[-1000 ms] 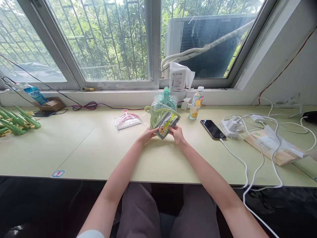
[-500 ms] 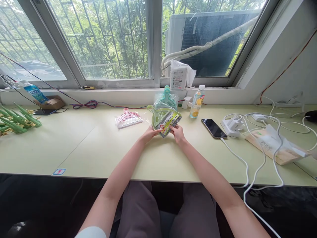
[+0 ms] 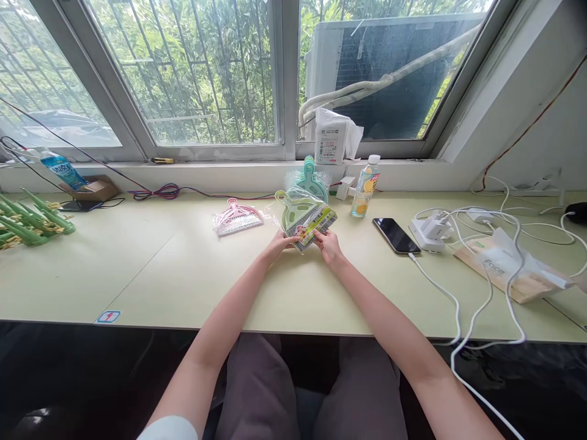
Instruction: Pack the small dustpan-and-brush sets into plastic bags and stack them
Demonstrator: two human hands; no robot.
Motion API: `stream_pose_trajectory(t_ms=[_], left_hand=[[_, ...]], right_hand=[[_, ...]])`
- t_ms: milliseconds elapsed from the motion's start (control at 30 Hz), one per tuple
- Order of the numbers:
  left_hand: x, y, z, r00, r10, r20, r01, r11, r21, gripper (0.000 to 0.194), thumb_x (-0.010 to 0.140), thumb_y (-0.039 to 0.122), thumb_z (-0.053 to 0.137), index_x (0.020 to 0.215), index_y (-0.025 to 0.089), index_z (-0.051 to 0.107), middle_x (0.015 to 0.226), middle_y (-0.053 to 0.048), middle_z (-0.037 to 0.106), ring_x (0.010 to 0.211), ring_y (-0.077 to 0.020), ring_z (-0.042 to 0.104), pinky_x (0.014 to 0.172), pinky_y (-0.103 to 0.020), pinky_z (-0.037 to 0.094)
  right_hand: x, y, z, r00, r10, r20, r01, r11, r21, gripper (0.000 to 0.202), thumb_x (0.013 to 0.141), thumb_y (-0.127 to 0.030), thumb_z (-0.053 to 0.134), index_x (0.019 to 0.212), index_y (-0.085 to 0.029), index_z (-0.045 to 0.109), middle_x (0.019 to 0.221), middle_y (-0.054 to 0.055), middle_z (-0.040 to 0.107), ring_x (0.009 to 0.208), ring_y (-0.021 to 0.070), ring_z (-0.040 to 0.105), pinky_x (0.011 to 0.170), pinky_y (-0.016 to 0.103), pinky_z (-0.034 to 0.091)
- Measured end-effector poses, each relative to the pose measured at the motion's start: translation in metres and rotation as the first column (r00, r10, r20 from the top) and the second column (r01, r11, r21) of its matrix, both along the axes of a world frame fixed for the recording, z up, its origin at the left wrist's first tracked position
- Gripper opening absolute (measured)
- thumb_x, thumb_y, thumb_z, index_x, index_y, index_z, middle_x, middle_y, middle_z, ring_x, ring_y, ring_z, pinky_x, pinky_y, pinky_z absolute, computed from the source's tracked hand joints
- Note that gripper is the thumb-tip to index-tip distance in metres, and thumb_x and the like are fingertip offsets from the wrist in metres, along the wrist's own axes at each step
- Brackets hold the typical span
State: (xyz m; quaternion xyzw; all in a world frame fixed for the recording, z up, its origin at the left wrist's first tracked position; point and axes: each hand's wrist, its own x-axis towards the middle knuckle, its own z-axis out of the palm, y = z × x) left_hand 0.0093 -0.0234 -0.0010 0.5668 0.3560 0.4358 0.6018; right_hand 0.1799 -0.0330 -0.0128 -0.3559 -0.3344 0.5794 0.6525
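glossy clear plastic wrap (image 3: 273,214), smooth matt pale tabletop (image 3: 183,275)

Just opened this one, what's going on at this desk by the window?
A person seated at the desk holds a green brush and dustpan set in clear wrapping. The left hand grips its lower left side and the right hand its lower right, with a printed label facing up. A pink set, also wrapped, lies to the left, and a teal one is just behind. To the right are a drink bottle and a phone with a white cable plugged in.
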Motion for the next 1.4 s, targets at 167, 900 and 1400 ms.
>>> stream_pose_trajectory(t_ms=[167,900,1400], left_hand=[[0.002,-0.004,0.004,1.0,0.016,0.023,-0.016,1.0,0.024,0.057,0.069,0.041,0.077,0.12,0.021,0.059,0.119,-0.011,0.066,0.108,-0.0298,0.061,0.089,-0.045,0.049],[0.003,0.0,-0.002,0.998,0.046,0.035,-0.046,0.999,0.02,0.059,0.063,0.035,0.078,0.117,0.019,0.059,0.111,-0.011,0.069,0.103,-0.0297,0.063,0.088,-0.045,0.049],[-0.001,-0.005,0.003,0.998,-0.057,-0.031,0.059,0.996,0.074,0.082,0.062,0.032,0.08,0.135,0.025,0.043,0.121,-0.01,0.063,0.112,-0.0344,0.058,0.089,-0.045,0.049]], right_hand=[[0.0,0.0,0.0,0.999,0.048,-0.01,-0.048,0.999,-0.004,0.021,0.068,-0.012,0.075,0.084,-0.018,0.063,0.096,0.005,0.073,0.099,0.0206,0.068,0.094,0.035,0.056],[-0.001,-0.001,0.002,0.999,0.054,0.0,-0.054,0.998,-0.028,0.015,0.073,-0.013,0.069,0.086,-0.019,0.063,0.092,0.003,0.074,0.092,0.0192,0.07,0.09,0.036,0.058],[0.013,0.005,0.003,0.98,-0.162,-0.114,0.128,0.957,-0.26,0.011,0.08,-0.028,0.067,0.086,-0.02,0.062,0.075,0.002,0.072,0.069,0.0159,0.069,0.073,0.031,0.061]])
